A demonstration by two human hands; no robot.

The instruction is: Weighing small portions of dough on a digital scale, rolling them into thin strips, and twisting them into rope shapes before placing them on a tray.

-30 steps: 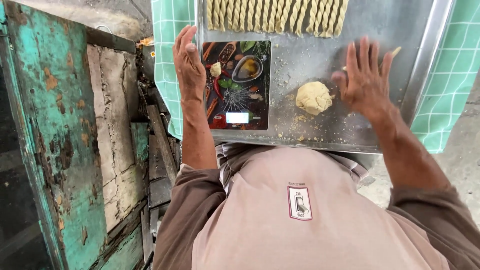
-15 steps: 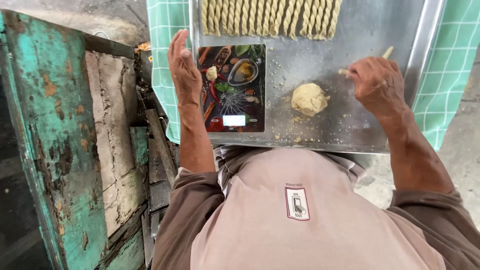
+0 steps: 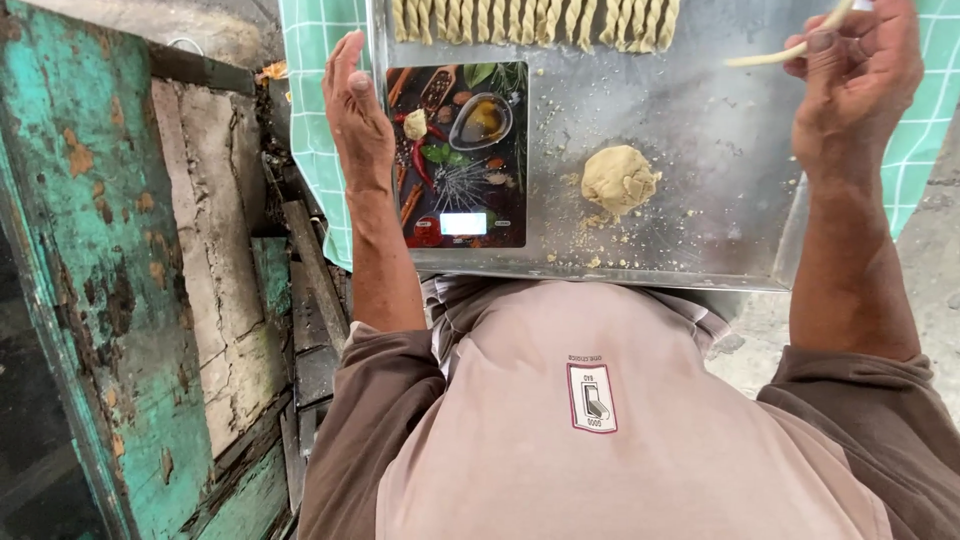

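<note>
Pinching a thin dough rope in the right hand above the metal tray, left hand open and flat beside the kitchen scale, dough ball mid-tray, twisted sticks lined along the far edge.

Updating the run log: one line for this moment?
right hand: holds dough strand | left hand: open beside kitchen scale | dough ball: on tray
</note>
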